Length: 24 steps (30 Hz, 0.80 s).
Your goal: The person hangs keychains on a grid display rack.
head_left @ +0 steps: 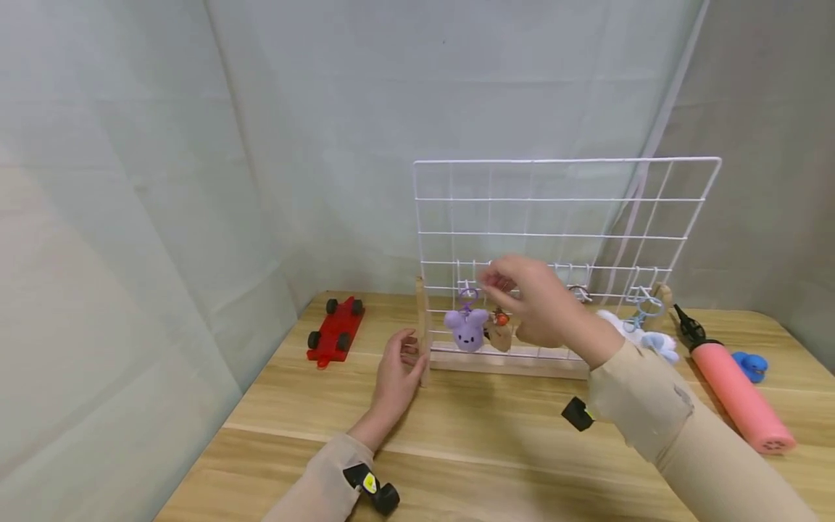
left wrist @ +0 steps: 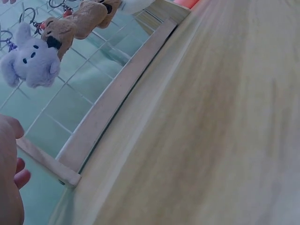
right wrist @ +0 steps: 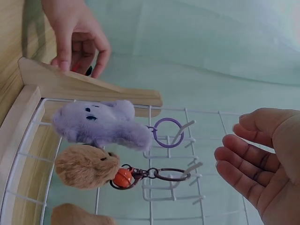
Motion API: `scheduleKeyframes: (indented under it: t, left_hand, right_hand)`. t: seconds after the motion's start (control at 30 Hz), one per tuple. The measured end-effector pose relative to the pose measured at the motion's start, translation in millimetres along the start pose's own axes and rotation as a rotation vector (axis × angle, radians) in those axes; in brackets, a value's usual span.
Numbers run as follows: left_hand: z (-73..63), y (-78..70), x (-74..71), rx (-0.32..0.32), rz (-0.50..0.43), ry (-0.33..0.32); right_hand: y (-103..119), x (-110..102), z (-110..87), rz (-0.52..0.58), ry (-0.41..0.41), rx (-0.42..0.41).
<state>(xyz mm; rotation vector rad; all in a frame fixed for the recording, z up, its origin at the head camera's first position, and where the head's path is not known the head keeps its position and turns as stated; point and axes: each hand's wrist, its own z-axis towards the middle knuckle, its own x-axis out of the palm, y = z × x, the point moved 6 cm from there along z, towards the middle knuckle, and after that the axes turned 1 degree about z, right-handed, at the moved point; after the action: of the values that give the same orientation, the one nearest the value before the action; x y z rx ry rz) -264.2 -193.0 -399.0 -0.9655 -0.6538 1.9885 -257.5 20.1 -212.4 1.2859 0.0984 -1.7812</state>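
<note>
My left hand [head_left: 395,373] holds the rack's left wooden side support [head_left: 421,326], thumb and fingertips against its edge. Above the hooks of the white wire rack [head_left: 567,199], my right hand [right wrist: 265,157] holds nothing, its fingers loosely bent. A purple plush keychain [right wrist: 101,124] hangs by its purple ring from a hook at the left. Beside it is a brown plush keychain [right wrist: 86,166] with a small orange ball [right wrist: 123,178]. Another brown plush [left wrist: 89,18] hangs farther along. Near the right end are white and light-blue plush keychains [head_left: 659,342], partly behind my right arm.
A red toy car [head_left: 336,332] lies left of the rack on the wooden table [head_left: 483,435]. To the right are a pink air pump [head_left: 740,395] with a black nozzle and a blue rubber duck [head_left: 752,365]. Pale cloth [head_left: 339,145] hangs behind.
</note>
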Motion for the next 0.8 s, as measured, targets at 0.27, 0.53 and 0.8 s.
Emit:
scheduleKeyframes:
  t: [0.27,0.53,0.8]
  left_hand:
    - [2.9,-11.4,-9.6,0.051,0.091,-0.06]
    - [4.9,-46.7,-12.9,0.366,0.314,-0.113]
    - [-0.6,-76.5,-8.2,0.625,0.493,-0.072]
  right_hand:
    - [-1.7,-3.9,-20.1,-0.054,-0.041,-0.092]
    - [-2.1,-9.6,-49.1,-0.103,-0.061,-0.13]
    - [-6.8,-1.7,-77.1,-0.172,-0.088,-0.171]
